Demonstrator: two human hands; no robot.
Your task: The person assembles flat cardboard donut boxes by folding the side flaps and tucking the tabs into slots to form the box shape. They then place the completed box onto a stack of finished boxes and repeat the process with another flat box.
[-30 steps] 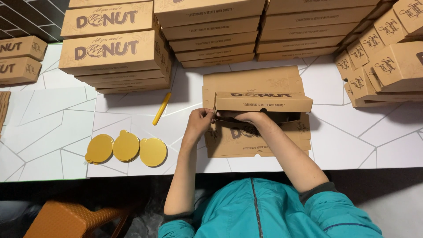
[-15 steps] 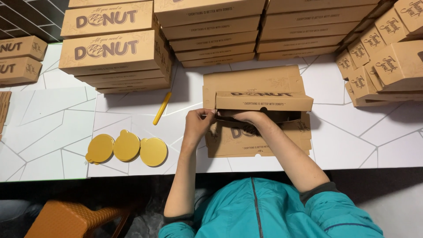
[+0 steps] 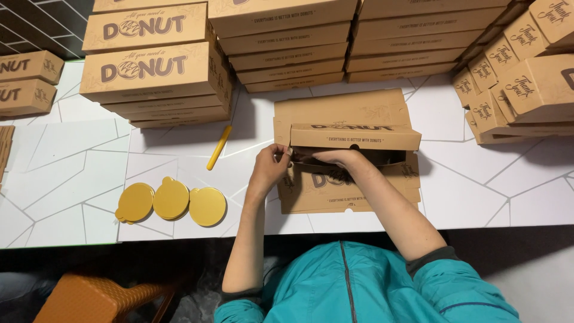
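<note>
A brown cardboard box [image 3: 353, 134] lies half folded on the white table [image 3: 89, 167], on top of a few flat box blanks [image 3: 335, 194]. My left hand [image 3: 269, 167] pinches the box's left side flap at its near corner. My right hand [image 3: 338, 157] reaches under the raised front wall, its fingers curled on the inner edge. Part of the right hand is hidden inside the box.
Stacks of finished brown boxes [image 3: 155, 72] line the back of the table, with smaller boxes [image 3: 526, 78] piled at the right. Three round gold cake boards [image 3: 170, 202] lie at the left front, a yellow stick [image 3: 219, 147] behind them. An orange stool [image 3: 95, 299] stands below.
My left hand has shifted slightly right along the box's left flap. The right hand stays under the front wall, and the box has barely moved.
</note>
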